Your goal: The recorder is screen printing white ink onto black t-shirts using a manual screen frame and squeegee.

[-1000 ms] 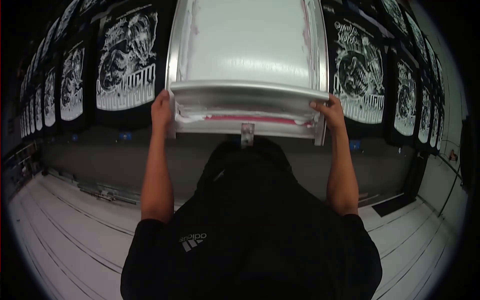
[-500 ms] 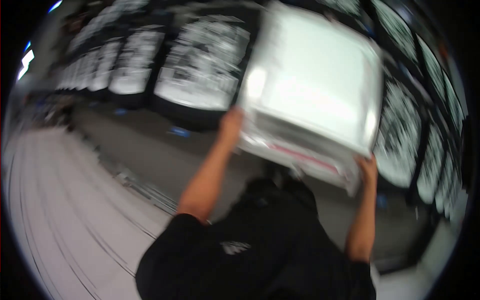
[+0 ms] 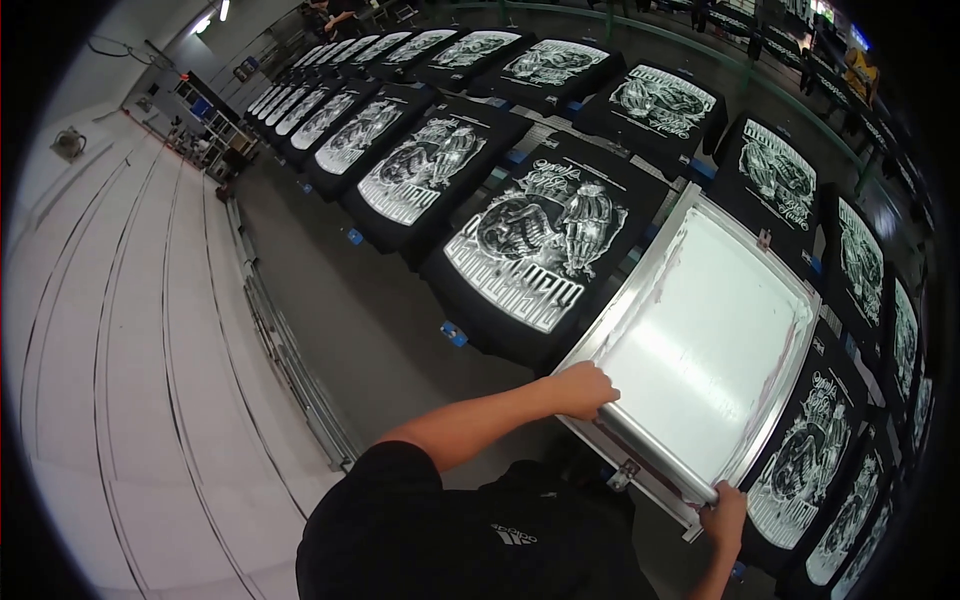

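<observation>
A metal-framed printing screen [image 3: 630,287] with a pale, whitish mesh lies over one place in the row of printed shirts, a little right of the middle. Across its near end runs a silver squeegee [image 3: 660,452], a long rounded bar. My left hand [image 3: 585,390] is closed round the bar's left end. At the other end, my right hand [image 3: 727,515] grips it too. A small metal clamp [image 3: 624,474] sits at the frame's near edge. Whatever is beneath the screen is hidden.
Black shirts with white prints lie on boards on both sides, such as the near-left shirt [image 3: 550,240] and the right-hand shirt [image 3: 810,460]. Blue clips [image 3: 453,334] stick out along the row. Metal rails [image 3: 290,350] edge the pale floor [image 3: 130,400] at left.
The screen, held up by its sides and blurred before, now lies lower and to the right. Both my hands have shifted from its frame to the squeegee.
</observation>
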Demonstrator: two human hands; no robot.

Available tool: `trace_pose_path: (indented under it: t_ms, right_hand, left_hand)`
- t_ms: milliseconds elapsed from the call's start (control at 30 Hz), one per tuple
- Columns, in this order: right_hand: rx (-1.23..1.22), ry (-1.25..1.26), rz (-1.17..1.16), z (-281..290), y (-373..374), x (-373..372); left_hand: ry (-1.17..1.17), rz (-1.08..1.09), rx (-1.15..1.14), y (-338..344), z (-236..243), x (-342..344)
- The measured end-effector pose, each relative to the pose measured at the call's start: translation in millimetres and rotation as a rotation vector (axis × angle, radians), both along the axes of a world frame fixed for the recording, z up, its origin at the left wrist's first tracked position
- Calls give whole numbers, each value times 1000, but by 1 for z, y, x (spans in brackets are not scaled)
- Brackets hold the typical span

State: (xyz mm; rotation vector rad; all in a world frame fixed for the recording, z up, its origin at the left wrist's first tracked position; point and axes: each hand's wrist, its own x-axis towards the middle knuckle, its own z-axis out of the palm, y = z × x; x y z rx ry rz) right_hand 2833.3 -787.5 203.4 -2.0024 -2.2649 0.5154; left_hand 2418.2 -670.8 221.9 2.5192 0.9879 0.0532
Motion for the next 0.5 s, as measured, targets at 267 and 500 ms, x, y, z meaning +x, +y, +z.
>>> trace_pose_path:
  t_ms: [267,500]
  right_hand:
    - [-34,147,-95,8,42,28]
    - [128,-3,-61,6,222,69]
  left_hand:
    - [65,67,54,90,17,41]
    - [-84,236,116,228,-9,73]
